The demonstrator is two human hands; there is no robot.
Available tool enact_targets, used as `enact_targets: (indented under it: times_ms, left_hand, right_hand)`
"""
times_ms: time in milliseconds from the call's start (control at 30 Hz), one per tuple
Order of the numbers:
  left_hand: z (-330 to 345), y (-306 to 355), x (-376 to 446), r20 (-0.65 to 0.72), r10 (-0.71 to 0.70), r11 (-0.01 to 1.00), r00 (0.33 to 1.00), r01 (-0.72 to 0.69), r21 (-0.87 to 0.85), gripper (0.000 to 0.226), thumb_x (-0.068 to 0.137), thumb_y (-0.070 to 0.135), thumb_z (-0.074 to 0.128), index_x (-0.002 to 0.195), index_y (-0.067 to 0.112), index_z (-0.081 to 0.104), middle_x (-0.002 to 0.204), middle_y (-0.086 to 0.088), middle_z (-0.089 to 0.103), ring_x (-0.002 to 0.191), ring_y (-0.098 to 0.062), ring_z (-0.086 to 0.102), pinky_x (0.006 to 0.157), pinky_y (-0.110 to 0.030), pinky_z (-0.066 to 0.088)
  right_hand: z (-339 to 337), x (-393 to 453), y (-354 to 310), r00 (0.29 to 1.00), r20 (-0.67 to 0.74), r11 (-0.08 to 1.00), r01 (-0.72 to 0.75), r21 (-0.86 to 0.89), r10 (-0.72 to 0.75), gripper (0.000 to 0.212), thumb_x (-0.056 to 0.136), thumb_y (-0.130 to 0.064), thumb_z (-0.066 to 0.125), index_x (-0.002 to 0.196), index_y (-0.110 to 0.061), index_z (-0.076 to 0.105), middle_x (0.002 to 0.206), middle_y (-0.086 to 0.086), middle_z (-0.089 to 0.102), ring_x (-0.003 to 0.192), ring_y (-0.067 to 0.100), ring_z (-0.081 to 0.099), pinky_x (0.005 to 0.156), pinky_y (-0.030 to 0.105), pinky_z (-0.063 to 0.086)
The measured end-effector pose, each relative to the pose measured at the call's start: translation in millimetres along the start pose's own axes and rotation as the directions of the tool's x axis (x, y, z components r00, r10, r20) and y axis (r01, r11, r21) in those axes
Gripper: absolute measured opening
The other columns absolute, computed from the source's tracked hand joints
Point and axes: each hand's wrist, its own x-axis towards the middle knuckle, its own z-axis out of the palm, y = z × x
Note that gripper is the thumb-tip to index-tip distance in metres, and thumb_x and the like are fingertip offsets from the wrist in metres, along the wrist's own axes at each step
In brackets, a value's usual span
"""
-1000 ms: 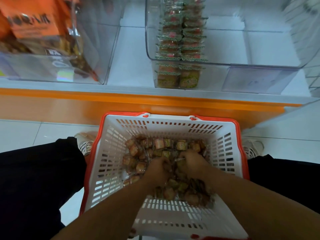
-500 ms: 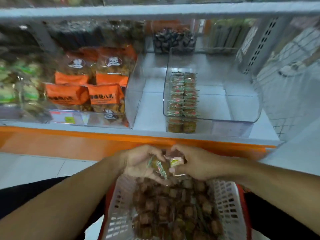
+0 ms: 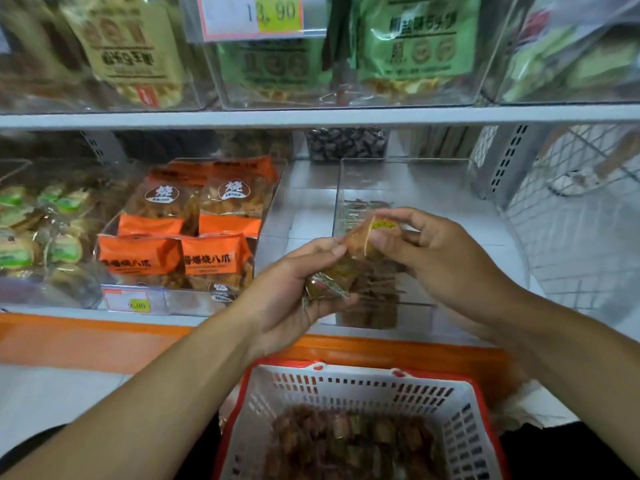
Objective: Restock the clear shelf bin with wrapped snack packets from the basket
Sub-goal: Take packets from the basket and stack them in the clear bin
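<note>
Shop shelf (image 3: pixel 311 116) behind. Left hand (image 3: pixel 291 292) clutches several snack packets (image 3: pixel 329 282); right hand (image 3: pixel 440 258) pinches one yellow-labelled packet (image 3: pixel 381 227) before clear bin (image 3: pixel 433 188). Basket (image 3: pixel 346 379) at 6 o'clock, packets inside.

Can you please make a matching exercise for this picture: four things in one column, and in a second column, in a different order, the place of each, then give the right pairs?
Things:
1. basket
2. orange bags
3. clear shelf bin
4. green bag

Places:
A. on the upper shelf, near the yellow price tag
B. behind the right hand, on the lower shelf
C. lowest in the view, below the left hand, with snack packets inside
D. on the lower shelf, to the left of both hands

Pairs: 1-C, 2-D, 3-B, 4-A
</note>
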Motion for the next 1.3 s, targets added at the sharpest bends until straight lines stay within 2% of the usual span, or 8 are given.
enact_targets:
  times_ms: [200, 400, 500, 567, 700, 867, 1033, 1300]
  left_hand:
    - [4, 2, 0, -0.084, 0.011, 0.998, 0.996, -0.016, -0.059, 0.021, 0.086, 0.024, 0.066, 0.096, 0.016, 0.083, 0.104, -0.012, 0.077, 0.090, -0.020, 0.074, 0.058, -0.023, 0.060]
    - [1, -2, -4, -0.086, -0.017, 0.998, 0.996, 0.012, -0.060, 0.022, 0.088, 0.025, 0.067, 0.101, 0.014, 0.082, 0.110, -0.014, 0.076, 0.096, -0.021, 0.075, 0.061, -0.024, 0.061]
    - [1, -5, -5, -0.130, -0.062, 0.994, 0.990, 0.050, -0.096, 0.023, 0.089, 0.030, 0.070, 0.100, 0.013, 0.082, 0.110, -0.015, 0.075, 0.097, -0.024, 0.073, 0.061, -0.025, 0.060]
    - [2, -5, -6, -0.114, -0.104, 0.987, 0.988, 0.088, -0.134, 0.035, 0.088, 0.038, 0.071, 0.104, 0.009, 0.081, 0.108, -0.015, 0.074, 0.095, -0.026, 0.071, 0.060, -0.026, 0.061]
    - [3, -2, -8, -0.052, -0.101, 0.980, 0.994, 0.090, -0.175, 0.037, 0.086, 0.037, 0.074, 0.109, 0.008, 0.079, 0.107, -0.017, 0.074, 0.079, -0.021, 0.073, 0.058, -0.023, 0.061]
    - [-1, 3, -8, -0.141, -0.007, 0.994, 0.990, -0.008, -0.106, 0.033, 0.080, 0.025, 0.074, 0.109, 0.009, 0.078, 0.103, -0.014, 0.075, 0.077, -0.018, 0.074, 0.054, -0.022, 0.059]
    - [-2, 1, -9, -0.148, 0.092, 0.994, 0.985, -0.081, 0.076, 0.017, 0.078, 0.024, 0.075, 0.094, 0.018, 0.078, 0.106, -0.010, 0.075, 0.099, -0.021, 0.071, 0.061, -0.024, 0.058]
    - [0, -2, -9, -0.138, 0.136, 0.978, 0.981, -0.111, 0.174, 0.022, 0.077, 0.026, 0.073, 0.097, 0.021, 0.082, 0.101, -0.005, 0.077, 0.089, -0.012, 0.074, 0.063, -0.023, 0.058]
  right_hand:
    - [-5, 9, -3, 0.984, -0.156, 0.975, -0.046, 0.218, 0.081, 0.045, 0.076, -0.039, 0.073, 0.117, -0.022, 0.071, 0.108, 0.004, 0.075, 0.097, 0.014, 0.072, 0.074, 0.031, 0.060]
    - [-1, 3, -3, 0.974, 0.097, 0.948, -0.222, 0.230, 0.204, 0.044, 0.074, -0.031, 0.078, 0.116, -0.019, 0.071, 0.106, 0.002, 0.078, 0.095, 0.017, 0.075, 0.065, 0.025, 0.058]
    - [0, -2, 0, 0.993, -0.076, 0.989, 0.083, -0.120, -0.093, 0.038, 0.070, -0.035, 0.084, 0.105, -0.027, 0.070, 0.102, -0.008, 0.077, 0.095, 0.011, 0.073, 0.072, 0.022, 0.057]
    - [1, -7, -1, 0.935, -0.028, 0.857, 0.311, -0.410, -0.353, 0.034, 0.072, -0.032, 0.088, 0.097, -0.035, 0.066, 0.106, -0.017, 0.074, 0.098, 0.001, 0.069, 0.076, 0.012, 0.052]
    - [3, -15, 4, 0.920, 0.139, 0.725, 0.375, -0.578, -0.366, 0.033, 0.073, -0.037, 0.086, 0.098, -0.042, 0.065, 0.118, -0.022, 0.068, 0.114, -0.005, 0.061, 0.090, 0.012, 0.050]
    - [-2, -10, -4, 0.970, 0.108, 0.957, 0.234, -0.170, -0.218, 0.034, 0.061, -0.038, 0.088, 0.091, -0.034, 0.074, 0.091, -0.011, 0.078, 0.084, 0.003, 0.073, 0.072, 0.017, 0.056]
    - [-7, -4, -1, 0.998, 0.025, 0.991, 0.051, 0.124, -0.055, 0.044, 0.061, -0.039, 0.086, 0.101, -0.023, 0.080, 0.093, 0.004, 0.077, 0.076, 0.011, 0.068, 0.055, 0.022, 0.051]
    - [-15, 1, 0, 0.967, 0.190, 0.939, -0.216, 0.268, 0.168, 0.044, 0.072, -0.008, 0.074, 0.115, -0.009, 0.073, 0.116, 0.014, 0.075, 0.104, 0.023, 0.073, 0.084, 0.028, 0.060]
